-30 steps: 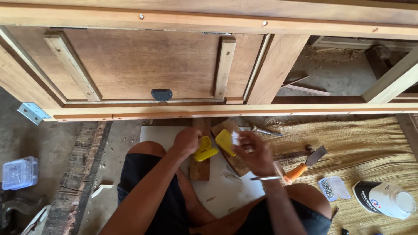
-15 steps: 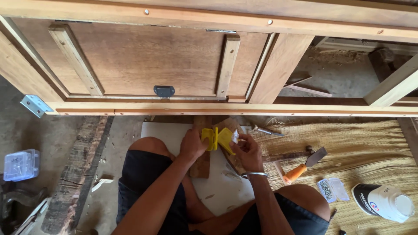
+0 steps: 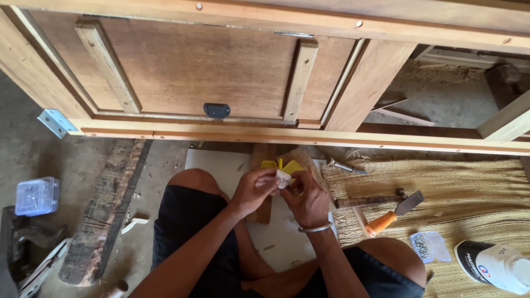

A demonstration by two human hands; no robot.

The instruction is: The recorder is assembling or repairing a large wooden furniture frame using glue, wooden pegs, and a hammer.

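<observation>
- At the far left of the frame, a clear plastic box (image 3: 36, 195) of small metal parts sat on the concrete floor (image 3: 22, 149), well apart from the hands, in the same place as a second before.
- Across the top, a wooden cabinet frame (image 3: 265, 132) lay with a small black latch (image 3: 216, 110) at its lower middle and a metal hinge (image 3: 55, 122) at its left corner.
- At lower centre, the person sat with bare knees raised over a white board (image 3: 221, 165).
- The left hand (image 3: 253, 190) had come in from the left and now met the other hand; its fingertips pinched a small whitish piece (image 3: 283, 178).
- Just behind that piece was a yellow plastic part (image 3: 281, 165). A second before, the yellow showed as two pieces held apart; now they were drawn together between the hands.
- The right hand (image 3: 306, 200), with a metal bangle (image 3: 316, 227) on the wrist, was closed around the yellow plastic part from below; I could not tell exactly how the fingers gripped.
- This looked like careful fitting work, held close above the lap.
- To the right, a hammer (image 3: 370, 200) and an orange-handled chisel (image 3: 392, 212) lay on a straw mat (image 3: 469, 187), untouched.
- At lower right lay a small clear packet (image 3: 429, 245) and a white bottle (image 3: 497, 266).
</observation>
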